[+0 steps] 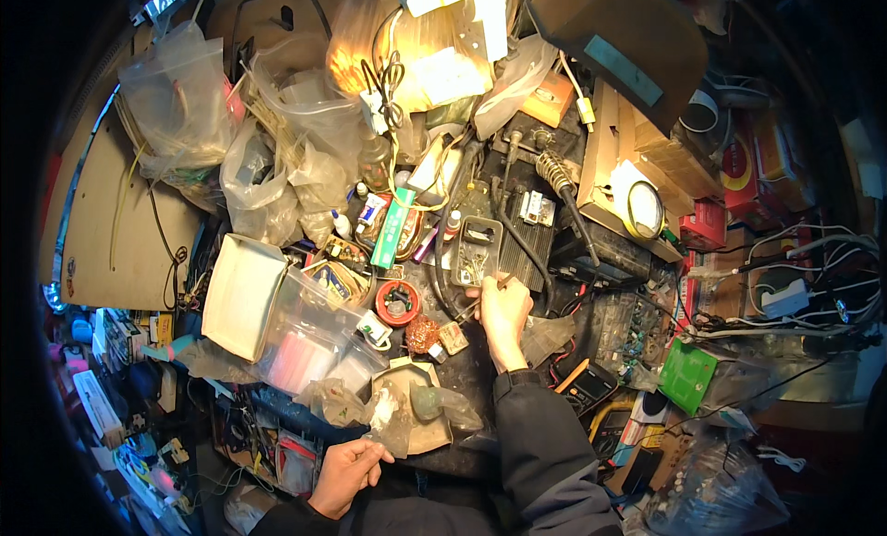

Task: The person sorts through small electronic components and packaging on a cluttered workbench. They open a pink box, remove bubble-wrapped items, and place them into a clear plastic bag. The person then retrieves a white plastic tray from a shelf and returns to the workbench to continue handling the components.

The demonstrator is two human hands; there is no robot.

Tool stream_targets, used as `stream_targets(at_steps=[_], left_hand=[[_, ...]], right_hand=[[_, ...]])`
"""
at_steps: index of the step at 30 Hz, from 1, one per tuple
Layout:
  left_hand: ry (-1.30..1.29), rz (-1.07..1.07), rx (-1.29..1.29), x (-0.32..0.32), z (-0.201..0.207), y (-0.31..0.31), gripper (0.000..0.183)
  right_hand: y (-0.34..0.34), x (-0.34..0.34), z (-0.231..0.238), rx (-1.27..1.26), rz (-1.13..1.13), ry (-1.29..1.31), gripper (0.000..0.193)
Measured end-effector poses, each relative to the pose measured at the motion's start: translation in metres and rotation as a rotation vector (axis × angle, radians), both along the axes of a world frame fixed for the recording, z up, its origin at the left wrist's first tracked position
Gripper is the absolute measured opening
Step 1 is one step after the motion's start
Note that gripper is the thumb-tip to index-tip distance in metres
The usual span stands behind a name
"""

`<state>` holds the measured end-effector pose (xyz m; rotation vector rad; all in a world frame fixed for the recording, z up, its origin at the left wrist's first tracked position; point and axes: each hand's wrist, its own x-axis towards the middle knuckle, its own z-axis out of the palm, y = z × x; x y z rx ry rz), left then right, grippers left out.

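My right hand [504, 320] reaches out to the middle of the bench, its fingers closed around something mostly hidden; a thin dark tip shows at the fingertips. Just beyond them stands a clear plastic box [478, 251] of small metal parts. Left of that hand lie a copper-coloured wire ball [422, 334], a small block [453, 336] and a red round tin [397, 302]. Near the front edge my left hand [348, 476] is closed in a pinch. Its fingertips meet the corner of a crumpled clear bag [390, 418] on an open cardboard box [430, 434]; what they grip is unclear.
A black ribbed metal block [529, 236] and a coiled-spring holder [557, 176] stand beyond my right hand. Farther right are a multimeter [589, 383] and a green box [687, 376]. Plastic bags [294, 351] and a cream box lid [244, 298] crowd the left.
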<state>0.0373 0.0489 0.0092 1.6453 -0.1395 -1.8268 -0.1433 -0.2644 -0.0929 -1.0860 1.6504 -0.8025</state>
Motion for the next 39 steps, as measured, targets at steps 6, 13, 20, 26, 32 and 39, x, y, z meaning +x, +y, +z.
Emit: stream_targets(at_steps=[6,13,20,26,32,39], left_hand=[[-0.001,0.009,-0.030,0.008,-0.001,-0.010,0.034],[-0.007,-0.004,-0.017,0.014,0.001,-0.018,0.034],[-0.004,0.017,-0.036,0.019,0.001,-0.018,0.034],[-0.011,0.016,-0.042,0.017,0.004,-0.017,0.034],[-0.018,0.002,-0.037,0.012,0.005,-0.016,0.033],[-0.018,-0.009,-0.026,0.009,0.007,-0.013,0.032]], right_hand=[[-0.024,0.020,-0.016,0.011,-0.062,0.039,0.026],[-0.045,0.034,-0.037,-0.054,-0.107,0.079,0.031],[-0.067,0.043,-0.041,-0.069,-0.061,0.195,0.036],[-0.076,0.049,-0.034,0.017,-0.082,0.112,0.033],[-0.067,0.049,-0.037,-0.078,-0.061,0.127,0.034],[-0.077,0.050,-0.063,-0.096,-0.113,0.208,0.037]])
